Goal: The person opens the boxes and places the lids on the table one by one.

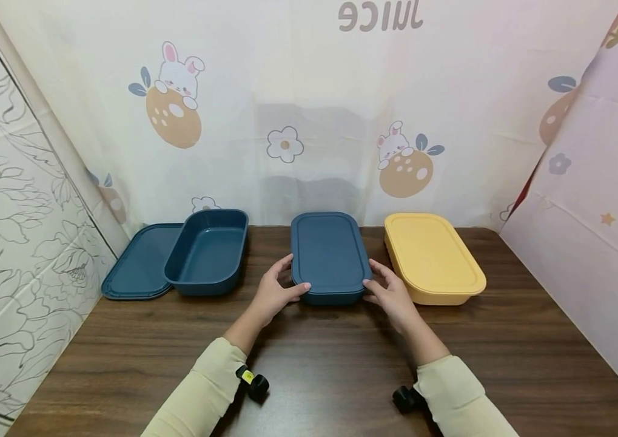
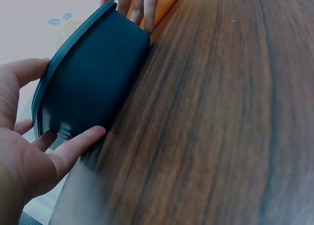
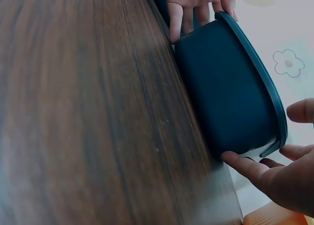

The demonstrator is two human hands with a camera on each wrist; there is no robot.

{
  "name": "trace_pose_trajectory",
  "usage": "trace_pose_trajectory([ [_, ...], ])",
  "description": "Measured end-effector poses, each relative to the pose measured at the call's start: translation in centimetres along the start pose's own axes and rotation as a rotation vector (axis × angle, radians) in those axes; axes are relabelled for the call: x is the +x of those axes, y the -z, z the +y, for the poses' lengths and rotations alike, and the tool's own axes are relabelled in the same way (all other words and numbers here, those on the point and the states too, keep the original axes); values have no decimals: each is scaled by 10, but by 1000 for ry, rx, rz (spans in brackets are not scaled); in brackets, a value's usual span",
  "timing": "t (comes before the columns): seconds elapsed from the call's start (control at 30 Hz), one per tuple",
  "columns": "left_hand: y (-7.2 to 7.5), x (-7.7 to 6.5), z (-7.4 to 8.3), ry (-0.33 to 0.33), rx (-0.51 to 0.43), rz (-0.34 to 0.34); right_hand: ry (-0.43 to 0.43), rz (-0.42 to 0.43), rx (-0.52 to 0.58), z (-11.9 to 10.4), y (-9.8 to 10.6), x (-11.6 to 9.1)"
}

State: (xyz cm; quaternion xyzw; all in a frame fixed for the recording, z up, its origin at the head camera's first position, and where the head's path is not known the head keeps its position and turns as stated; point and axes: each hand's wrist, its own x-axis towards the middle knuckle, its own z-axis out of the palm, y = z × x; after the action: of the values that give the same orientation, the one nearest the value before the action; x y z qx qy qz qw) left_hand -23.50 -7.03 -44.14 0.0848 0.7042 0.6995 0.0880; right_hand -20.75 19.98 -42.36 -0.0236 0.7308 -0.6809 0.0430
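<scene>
A dark blue food container with its lid on sits at the back middle of the table, between both hands. My left hand holds its left side, thumb on the front left corner of the lid and fingers along the side wall. On the opposite side my right hand holds it the same way, its thumb at the front right corner. In the left wrist view the container shows its front wall, with the bottom at the wooden surface. The lid's rim looks seated along the front in the right wrist view.
To the left stands an uncovered blue container, its side overlapping a flat blue lid. A yellow container with a lid is close to the right hand. Behind the wooden table hangs a printed curtain.
</scene>
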Motion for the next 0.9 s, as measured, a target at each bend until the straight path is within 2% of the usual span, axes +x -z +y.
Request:
trace_pose_trajectory([
  [0.33, -1, -2, 5, 3, 3, 22, -12, 19, -19, -1, -4, 0],
  [0.57, -2, -4, 9, 17, -2, 4, -13, 30, -21, -1, -6, -3],
  [0.73, -3, -3, 7, -7, 3, -13, -11, 32, -28, -1, -5, -6],
  [0.9, -5, -1, 4, 2, 12, -19, -12, 38, -35, 0, -2, -9],
])
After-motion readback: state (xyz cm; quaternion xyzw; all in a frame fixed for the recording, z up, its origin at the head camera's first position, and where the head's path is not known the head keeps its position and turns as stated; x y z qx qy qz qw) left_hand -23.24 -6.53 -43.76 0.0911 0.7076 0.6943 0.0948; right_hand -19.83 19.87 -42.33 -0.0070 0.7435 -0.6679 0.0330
